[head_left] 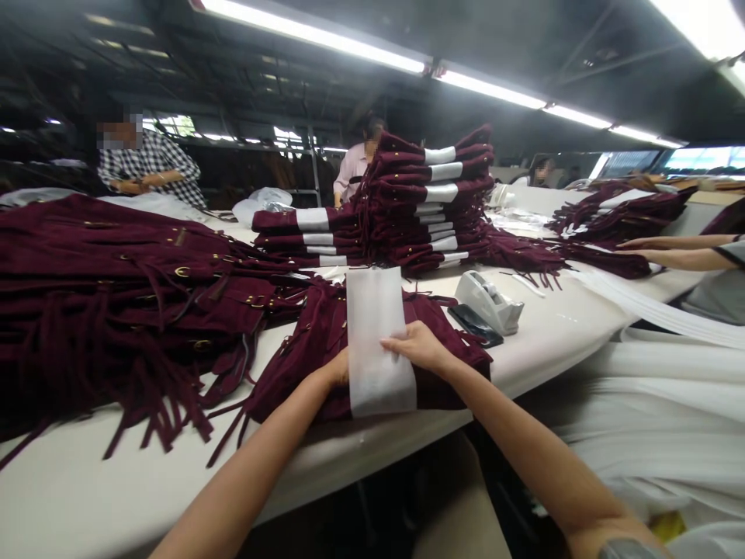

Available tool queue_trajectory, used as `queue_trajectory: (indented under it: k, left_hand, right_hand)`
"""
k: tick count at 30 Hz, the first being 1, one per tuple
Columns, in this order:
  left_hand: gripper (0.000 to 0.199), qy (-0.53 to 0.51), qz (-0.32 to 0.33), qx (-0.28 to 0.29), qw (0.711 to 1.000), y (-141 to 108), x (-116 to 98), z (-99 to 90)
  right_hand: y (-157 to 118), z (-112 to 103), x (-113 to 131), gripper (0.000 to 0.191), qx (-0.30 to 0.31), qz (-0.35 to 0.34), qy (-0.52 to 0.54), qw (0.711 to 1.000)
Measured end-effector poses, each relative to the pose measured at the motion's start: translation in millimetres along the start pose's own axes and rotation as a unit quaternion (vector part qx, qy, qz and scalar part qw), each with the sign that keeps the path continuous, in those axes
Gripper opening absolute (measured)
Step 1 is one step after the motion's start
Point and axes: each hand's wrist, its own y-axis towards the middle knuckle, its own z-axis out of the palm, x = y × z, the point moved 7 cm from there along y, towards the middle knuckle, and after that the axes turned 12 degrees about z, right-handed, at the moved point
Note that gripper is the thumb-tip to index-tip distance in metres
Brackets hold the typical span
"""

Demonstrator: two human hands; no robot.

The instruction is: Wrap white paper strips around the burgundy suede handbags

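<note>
Grip: Though the left hand's hold is hidden, the right hand pinches the white strip across a maroon fringed item.
Pale table: tall maroon stack, tape dispenser.
Room: dim, tube lights, people beyond.

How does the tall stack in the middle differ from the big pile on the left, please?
The tall stack rises higher; the left pile is lower and broader. The tall stack's folded pieces have white bands; the left pile shows none. The left pile's fringe spills onto the table. Both are dark red.
</note>
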Motion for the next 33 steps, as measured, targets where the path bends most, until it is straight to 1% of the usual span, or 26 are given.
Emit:
queue_trajectory:
  k: [1,3,5,7,10,12,13,14,17,19,21,23,25,29,31,33]
  left_hand:
    - [0.032,-0.025,-0.004,0.009,1.000,0,0,2.1]
    - [0.038,-0.066,-0.013,0.018,0.998,0,1,3.4]
    - [0.040,-0.095,-0.027,0.011,0.995,-1,3,1.3]
    - [0.041,-0.122,-0.046,-0.009,0.991,-4,6,-3.3]
    - [0.048,-0.154,-0.082,-0.078,0.982,-8,13,-15.4]
    - [0.055,-0.165,-0.098,-0.123,0.974,-10,16,-23.0]
    - [0.057,-0.169,-0.103,-0.136,0.971,-10,17,-25.0]
    - [0.058,-0.172,-0.106,-0.139,0.969,-10,17,-25.4]
    - [0.055,-0.173,-0.114,-0.121,0.971,-9,19,-20.1]
    - [0.053,-0.166,-0.122,-0.117,0.972,-9,24,-16.6]
    - [0.050,-0.149,-0.132,-0.127,0.972,-10,31,-15.9]
    - [0.046,-0.120,-0.141,-0.141,0.972,-11,36,-16.9]
    - [0.040,-0.083,-0.148,-0.158,0.973,-11,40,-19.0]
    - [0.030,-0.028,-0.159,-0.186,0.969,-7,46,-23.1]
    - [0.027,-0.020,-0.165,-0.183,0.969,-4,49,-23.7]
    - [0.027,-0.026,-0.172,-0.168,0.970,-2,52,-23.1]
  right_hand:
    - [15,3,-10,0.028,0.012,0.025,0.012,1.000]
    - [34,9,-27,0.026,0.000,0.046,0.006,0.999]
    - [41,13,-42,0.028,-0.024,0.063,-0.012,0.998]
    - [41,14,-52,0.032,-0.059,0.074,-0.043,0.995]
    - [42,11,-54,0.031,-0.103,0.093,-0.109,0.984]
    - [49,9,-51,0.027,-0.108,0.108,-0.150,0.977]
    - [54,9,-49,0.026,-0.104,0.113,-0.166,0.974]
    - [59,10,-46,0.025,-0.096,0.117,-0.179,0.972]
    - [74,10,-42,0.026,-0.076,0.114,-0.200,0.970]
    - [79,10,-42,0.030,-0.068,0.105,-0.200,0.972]
    - [81,8,-43,0.034,-0.076,0.094,-0.190,0.974]
    - [79,5,-46,0.035,-0.102,0.088,-0.175,0.975]
    - [75,0,-50,0.035,-0.142,0.088,-0.157,0.973]
    - [68,-12,-56,0.024,-0.212,0.104,-0.109,0.966]
    - [69,-17,-59,0.022,-0.223,0.113,-0.079,0.965]
    - [73,-20,-63,0.026,-0.216,0.124,-0.047,0.967]
